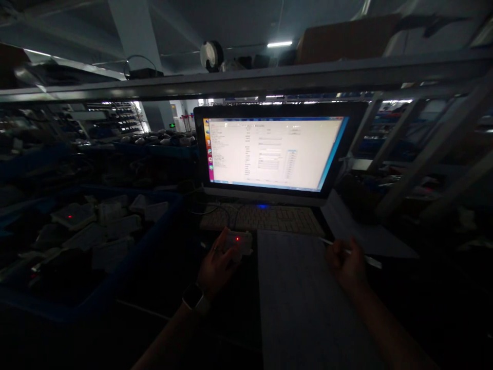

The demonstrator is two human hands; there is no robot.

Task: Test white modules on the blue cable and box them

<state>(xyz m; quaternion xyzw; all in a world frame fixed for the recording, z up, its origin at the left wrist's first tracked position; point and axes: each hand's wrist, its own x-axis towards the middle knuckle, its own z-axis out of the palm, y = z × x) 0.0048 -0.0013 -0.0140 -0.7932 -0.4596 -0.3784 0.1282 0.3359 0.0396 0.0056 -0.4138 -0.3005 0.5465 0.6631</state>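
My left hand (217, 264) is closed around the side of a small pale electronic box (243, 245) with a lit red light, on the dark desk just below the keyboard (285, 220). A cable seems to run from the box's far side toward the keyboard. In my right hand (348, 262) a slim white pen (373, 262) is gripped, its tip pointing left over the top right corner of a paper sheet (296, 303). That sheet lies between my two hands. Dim light hides the finer details of the box.
A lit monitor (269, 154) stands behind the keyboard. At left, a blue bin (154, 241) holds several pale boxes (79, 216), one with a red light. Another paper (365, 234) lies right of the keyboard. A shelf (246, 82) crosses above the monitor.
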